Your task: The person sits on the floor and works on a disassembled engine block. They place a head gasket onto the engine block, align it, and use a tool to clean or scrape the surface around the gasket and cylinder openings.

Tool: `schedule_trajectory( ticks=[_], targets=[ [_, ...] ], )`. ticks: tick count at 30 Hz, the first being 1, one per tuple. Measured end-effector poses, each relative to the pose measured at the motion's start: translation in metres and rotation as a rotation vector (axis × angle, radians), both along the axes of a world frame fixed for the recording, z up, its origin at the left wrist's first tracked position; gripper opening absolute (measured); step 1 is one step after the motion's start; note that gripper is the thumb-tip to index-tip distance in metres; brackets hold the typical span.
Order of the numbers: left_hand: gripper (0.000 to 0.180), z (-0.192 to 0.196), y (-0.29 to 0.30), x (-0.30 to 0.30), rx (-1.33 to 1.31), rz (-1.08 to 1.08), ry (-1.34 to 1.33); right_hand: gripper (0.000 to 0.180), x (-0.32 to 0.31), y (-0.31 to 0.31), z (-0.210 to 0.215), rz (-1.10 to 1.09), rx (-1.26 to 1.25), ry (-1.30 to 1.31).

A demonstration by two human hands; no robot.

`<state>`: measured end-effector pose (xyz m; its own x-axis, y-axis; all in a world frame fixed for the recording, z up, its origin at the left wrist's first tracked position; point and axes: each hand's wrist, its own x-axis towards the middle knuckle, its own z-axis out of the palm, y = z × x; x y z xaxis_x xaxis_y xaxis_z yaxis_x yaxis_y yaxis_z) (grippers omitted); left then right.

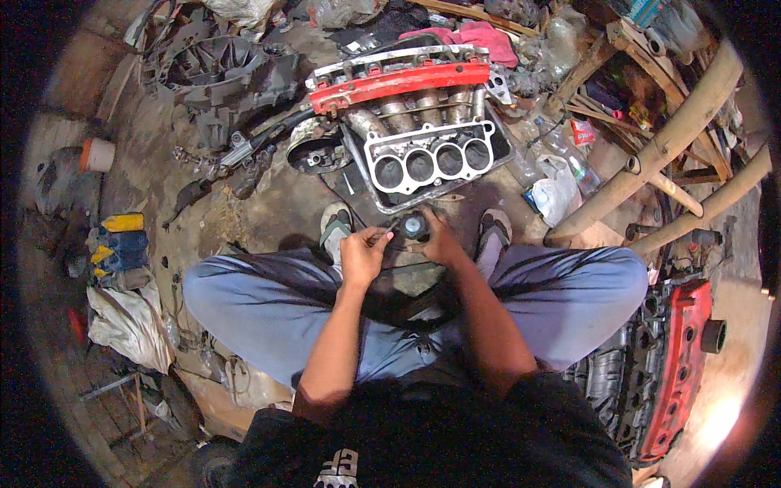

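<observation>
Left hand (364, 254) pinches a thin tool against the small round dark metal part (414, 225) gripped by the right hand (439, 237), over the lap. Looks mid-job: red-and-silver four-port intake manifold (419, 122) sits apart on the dirt floor (268, 207) ahead.

Over at nine o'clock, a blue-and-yellow pack (119, 244) lies on the dirt floor. At two o'clock, a small red packet (582, 131) sits among the wooden poles, a clear bottle with a pale label (574, 160) just below it.
</observation>
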<state>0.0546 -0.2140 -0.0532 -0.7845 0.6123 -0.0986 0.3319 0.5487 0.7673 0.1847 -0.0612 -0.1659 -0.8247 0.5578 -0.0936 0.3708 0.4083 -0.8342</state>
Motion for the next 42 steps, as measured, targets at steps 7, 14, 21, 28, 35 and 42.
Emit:
schedule_trajectory(
  ticks=[7,14,21,28,35,42],
  targets=[
    [0.02,0.02,-0.005,-0.001,0.03,-0.019,0.0,0.086,-0.008,-0.008,-0.008,-0.053,-0.032,0.058],
    [0.02,0.1,-0.014,-0.028,0.071,0.001,0.087,0.08,0.02,0.013,0.124,-0.012,-0.189,-0.069],
    [0.017,0.198,0.007,-0.076,0.207,-0.207,0.36,0.082,0.078,0.106,0.286,-0.31,-0.08,-0.037],
    [0.017,0.223,0.085,-0.106,0.326,-0.453,0.523,0.094,0.047,0.19,0.375,-0.222,0.287,0.19],
    [0.021,0.147,0.166,-0.081,0.153,-0.531,0.492,0.076,0.047,0.235,0.315,0.088,0.406,-0.28],
    [0.021,0.102,0.215,-0.061,-0.159,-0.616,0.404,0.055,0.047,0.252,0.27,0.181,0.469,-0.501]
  ],
)
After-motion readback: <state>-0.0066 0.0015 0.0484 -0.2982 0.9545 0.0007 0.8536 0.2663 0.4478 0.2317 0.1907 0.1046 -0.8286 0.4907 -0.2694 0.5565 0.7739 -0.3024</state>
